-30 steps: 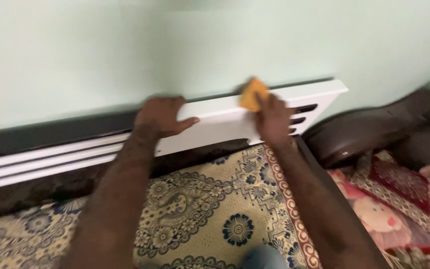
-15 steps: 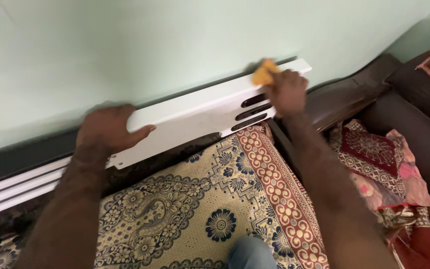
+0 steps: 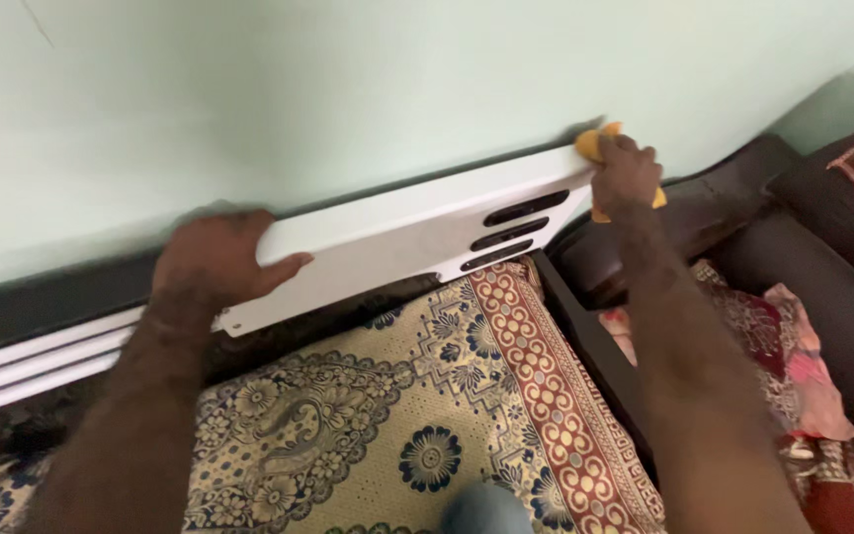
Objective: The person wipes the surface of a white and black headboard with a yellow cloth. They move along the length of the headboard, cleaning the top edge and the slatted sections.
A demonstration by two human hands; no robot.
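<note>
Against the pale green wall [image 3: 397,79], left hand [image 3: 212,259] grips a white panel [image 3: 397,232]; right hand [image 3: 627,178], well apart, clutches a yellow cloth [image 3: 590,144] at its end, above a patterned bedspread [image 3: 397,415].

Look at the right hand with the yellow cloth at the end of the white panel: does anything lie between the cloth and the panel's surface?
Nothing visible does. The right hand presses the yellow cloth straight onto the far end of the white panel, while the left hand grips the panel's other end.
</note>
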